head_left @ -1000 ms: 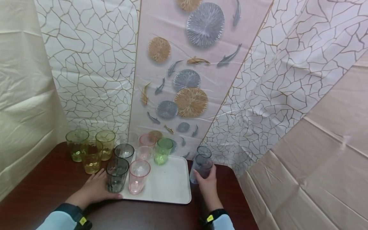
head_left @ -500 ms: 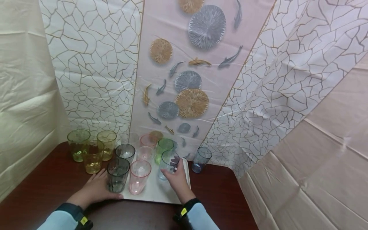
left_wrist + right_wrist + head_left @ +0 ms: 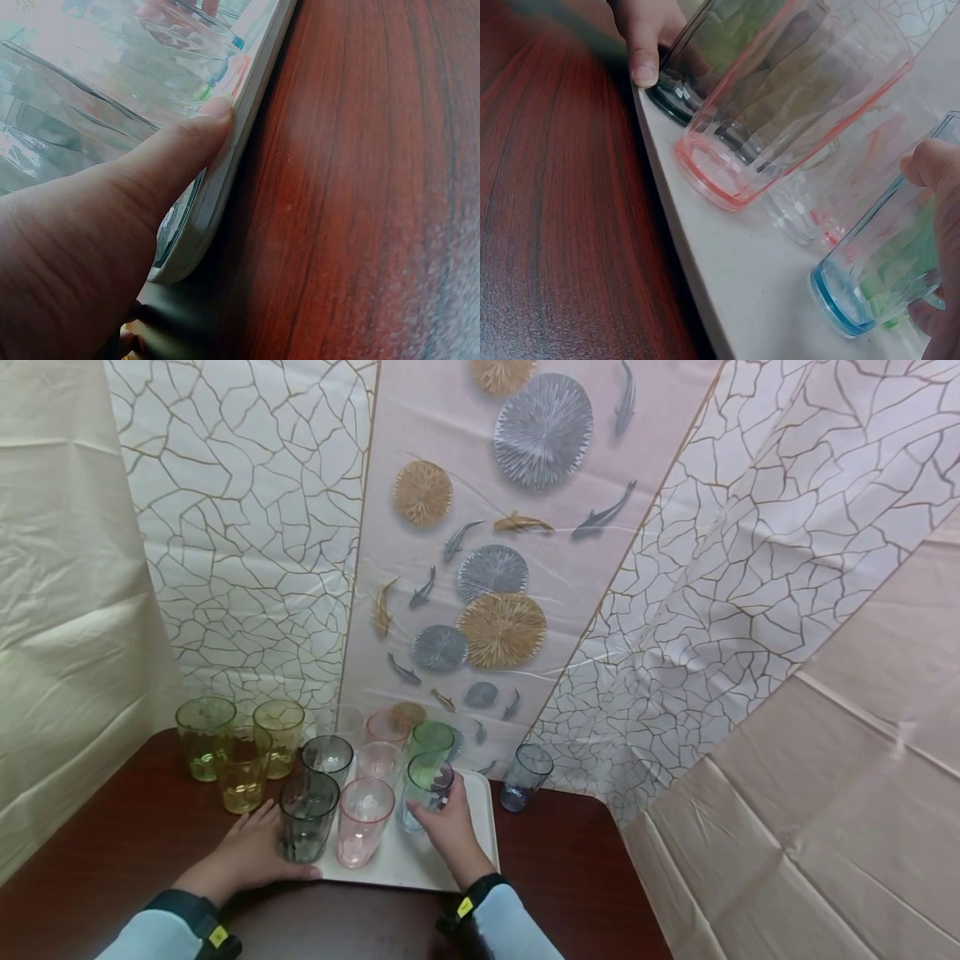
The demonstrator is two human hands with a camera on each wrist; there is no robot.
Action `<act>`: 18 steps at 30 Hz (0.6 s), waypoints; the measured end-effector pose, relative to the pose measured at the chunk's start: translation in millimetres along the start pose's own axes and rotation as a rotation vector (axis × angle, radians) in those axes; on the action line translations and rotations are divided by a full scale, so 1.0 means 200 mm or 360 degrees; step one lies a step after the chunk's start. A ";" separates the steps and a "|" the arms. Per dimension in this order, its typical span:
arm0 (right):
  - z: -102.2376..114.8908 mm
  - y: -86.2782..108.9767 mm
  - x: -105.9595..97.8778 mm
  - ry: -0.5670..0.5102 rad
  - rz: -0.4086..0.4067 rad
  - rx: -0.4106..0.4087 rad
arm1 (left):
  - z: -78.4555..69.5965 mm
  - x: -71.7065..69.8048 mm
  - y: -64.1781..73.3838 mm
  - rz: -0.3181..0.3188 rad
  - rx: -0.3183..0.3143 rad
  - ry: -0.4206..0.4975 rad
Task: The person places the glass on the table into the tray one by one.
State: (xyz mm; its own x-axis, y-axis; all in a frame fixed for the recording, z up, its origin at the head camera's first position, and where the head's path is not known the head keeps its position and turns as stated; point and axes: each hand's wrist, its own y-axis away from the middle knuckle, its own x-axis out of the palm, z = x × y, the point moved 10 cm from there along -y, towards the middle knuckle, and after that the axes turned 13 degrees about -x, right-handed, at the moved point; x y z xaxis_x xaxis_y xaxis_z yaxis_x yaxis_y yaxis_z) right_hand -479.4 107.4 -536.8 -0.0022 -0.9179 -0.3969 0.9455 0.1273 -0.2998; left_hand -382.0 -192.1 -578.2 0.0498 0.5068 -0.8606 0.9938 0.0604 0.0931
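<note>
My right hand (image 3: 452,835) grips a clear, blue-tinted drinking glass (image 3: 414,797), thumb on its near side. The glass is upright over the white tray (image 3: 442,864), right of a pink-rimmed glass (image 3: 358,839) and in front of a green glass (image 3: 433,737). In the right wrist view the blue base (image 3: 844,307) is close to the tray; whether it touches, I cannot tell. My left hand (image 3: 243,852) rests at the tray's front left corner beside a dark grey glass (image 3: 306,835). Its thumb (image 3: 180,146) lies along the tray rim, fingers extended and partly hidden by that glass.
Another grey glass (image 3: 327,756) and several pink or clear glasses (image 3: 378,760) stand on the tray behind. Yellow-green glasses (image 3: 245,777) stand on the dark wooden table (image 3: 585,877) at left. One blue glass (image 3: 527,777) stands right of the tray. Patterned cloth (image 3: 480,610) hangs behind.
My right hand has carried one blue glass left from beside the tray to over it, then slightly further left near the green glass. The other blue glass stayed behind. My left hand kept its place.
</note>
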 end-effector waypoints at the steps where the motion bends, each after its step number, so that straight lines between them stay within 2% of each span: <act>1: 0.00 0.00 0.00 -0.0001 0.0003 0.0002 | 0.00 0.00 0.00 0.0000 -0.0001 -0.0003; 14: 0.01 0.01 0.02 0.0044 0.0020 -0.0004 | -0.02 -0.02 0.01 0.0005 0.0004 -0.0024; 18: 0.00 0.03 -0.01 0.0059 0.0016 -0.0035 | -0.01 0.00 0.00 0.0003 -0.0001 -0.0001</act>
State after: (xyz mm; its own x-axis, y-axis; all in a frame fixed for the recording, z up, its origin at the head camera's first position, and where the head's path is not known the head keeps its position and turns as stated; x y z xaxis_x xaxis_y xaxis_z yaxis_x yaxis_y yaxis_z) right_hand -473.8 110.7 -537.3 -0.0054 -0.9019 -0.4319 0.9382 0.1449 -0.3143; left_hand -382.0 -190.6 -576.4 0.0520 0.5067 -0.8606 0.9936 0.0601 0.0954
